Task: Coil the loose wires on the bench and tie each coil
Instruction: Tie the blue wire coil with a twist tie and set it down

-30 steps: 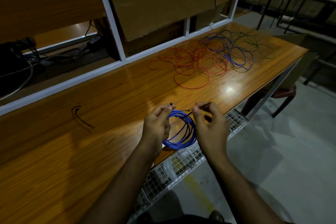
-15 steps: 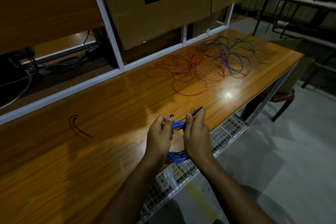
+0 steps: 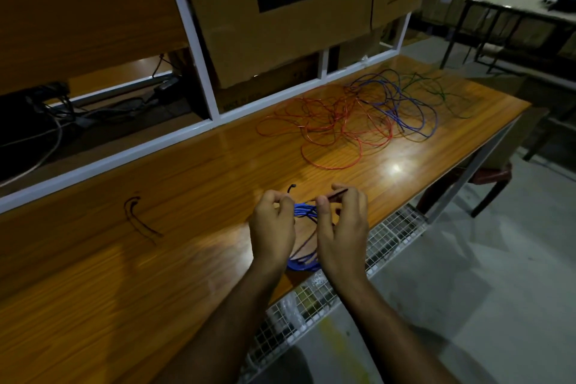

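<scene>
Blue coil (image 3: pixel 303 262), squashed narrow, w/ dark tie (image 3: pixel 330 195) at 12 o'clock, over bench (image 3: pixel 193 184) front edge. Left hand (image 3: pixel 271 229) & right hand (image 3: pixel 341 227) fingers curled, each pinching a tie end. Loose wires (image 3: pixel 352 121) at 1 o'clock.

We see a dim scene with one bright glare spot on the glossy bench (image 3: pixel 396 168). Shadow swallows the shelf recess (image 3: pixel 37 128) at left. Straight frame edges bow from the wide lens, and the near bench surface is smeared.

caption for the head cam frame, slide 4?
Both hands, left hand and right hand, tie a black tie around a blue wire coil; loose red wires wait on the bench.
</scene>
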Demonstrator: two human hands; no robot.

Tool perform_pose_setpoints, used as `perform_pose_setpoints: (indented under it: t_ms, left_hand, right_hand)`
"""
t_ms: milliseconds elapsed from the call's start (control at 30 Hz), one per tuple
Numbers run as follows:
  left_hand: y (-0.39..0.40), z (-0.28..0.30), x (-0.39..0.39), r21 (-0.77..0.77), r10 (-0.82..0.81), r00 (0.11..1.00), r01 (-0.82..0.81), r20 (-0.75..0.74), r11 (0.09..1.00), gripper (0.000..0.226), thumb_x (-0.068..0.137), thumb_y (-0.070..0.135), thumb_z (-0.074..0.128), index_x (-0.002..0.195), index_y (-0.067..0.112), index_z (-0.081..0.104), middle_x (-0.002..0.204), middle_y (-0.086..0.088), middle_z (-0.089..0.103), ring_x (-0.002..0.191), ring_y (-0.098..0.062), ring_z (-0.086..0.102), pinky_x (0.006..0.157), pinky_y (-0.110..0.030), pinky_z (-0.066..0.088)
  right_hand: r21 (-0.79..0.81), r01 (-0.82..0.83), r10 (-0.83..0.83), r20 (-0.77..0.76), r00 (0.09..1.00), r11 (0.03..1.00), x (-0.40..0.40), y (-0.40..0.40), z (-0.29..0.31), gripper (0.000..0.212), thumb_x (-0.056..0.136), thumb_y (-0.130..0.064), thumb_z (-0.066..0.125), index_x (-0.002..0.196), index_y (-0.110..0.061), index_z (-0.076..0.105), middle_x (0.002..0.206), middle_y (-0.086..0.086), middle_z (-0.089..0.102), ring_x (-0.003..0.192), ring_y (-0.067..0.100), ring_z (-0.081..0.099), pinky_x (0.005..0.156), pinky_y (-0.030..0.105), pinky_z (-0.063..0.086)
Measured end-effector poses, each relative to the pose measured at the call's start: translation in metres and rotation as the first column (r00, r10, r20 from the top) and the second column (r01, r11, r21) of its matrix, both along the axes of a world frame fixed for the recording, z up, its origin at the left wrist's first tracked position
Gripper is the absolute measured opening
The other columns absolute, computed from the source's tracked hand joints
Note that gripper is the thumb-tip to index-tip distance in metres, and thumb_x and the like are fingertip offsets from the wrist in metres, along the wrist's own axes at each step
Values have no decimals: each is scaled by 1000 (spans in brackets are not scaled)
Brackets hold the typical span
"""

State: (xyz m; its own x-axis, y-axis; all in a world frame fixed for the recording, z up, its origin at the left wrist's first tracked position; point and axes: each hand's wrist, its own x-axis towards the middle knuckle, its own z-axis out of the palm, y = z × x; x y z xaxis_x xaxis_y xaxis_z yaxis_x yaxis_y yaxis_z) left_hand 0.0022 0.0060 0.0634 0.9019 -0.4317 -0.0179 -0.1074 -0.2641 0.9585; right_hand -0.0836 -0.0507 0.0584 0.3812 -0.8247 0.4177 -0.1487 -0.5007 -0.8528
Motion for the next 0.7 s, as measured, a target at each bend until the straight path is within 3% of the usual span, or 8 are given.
perform_pose_setpoints:
  t_ms: [133,200,300,400,533,700]
  left_hand:
    - [3,-3,2,-11,28,1000,-28,0,1000,17,99,26,54,86,18,62,71,2,63,59,-12,54,59,-31,44]
    - [3,-4,-1,-21,12,1000,-12,-3,1000,20,99,28,55,85,16,62,69,4,59,59,-9,51,57,-29,40]
    - [2,-4,-9,-44,-20,1000,19,-22,999,26,100,31,54,84,14,64,63,6,55,50,-3,44,52,-26,35]
    - [3,-4,-13,-31,-33,999,33,-6,999,29,101,34,52,81,16,63,61,6,55,53,-6,45,52,-27,34]
    - [7,-8,-12,-17,-61,998,62,11,998,30,102,33,50,79,19,64,66,-1,60,59,-15,50,56,-34,37]
    - [8,-8,-16,5,-61,998,61,3,998,32,99,25,49,70,14,58,53,7,44,51,-12,37,53,-34,29]
  right_hand:
    - [234,-153,99,226,969,960,-11,0,19,2,96,-16,63,97,-16,66,81,-3,70,71,9,65,63,24,52]
    - [349,-232,120,313,942,908,-11,2,28,11,94,-12,67,104,-15,66,77,6,72,61,13,67,54,27,51]
    - [390,-199,66,328,942,899,-8,3,32,18,90,-14,72,105,-13,61,76,6,74,63,17,70,55,28,53]
    - [298,-125,73,180,981,946,-9,-4,29,9,88,-18,74,96,-16,71,74,-3,73,70,10,70,63,25,56]
    - [164,-142,156,-79,985,976,-15,-7,27,8,85,-21,75,92,-20,78,75,-12,73,71,1,67,63,18,53]
    - [-97,-60,46,-137,990,994,-12,-3,26,9,86,-17,73,93,-18,79,78,-8,72,67,4,63,63,20,52]
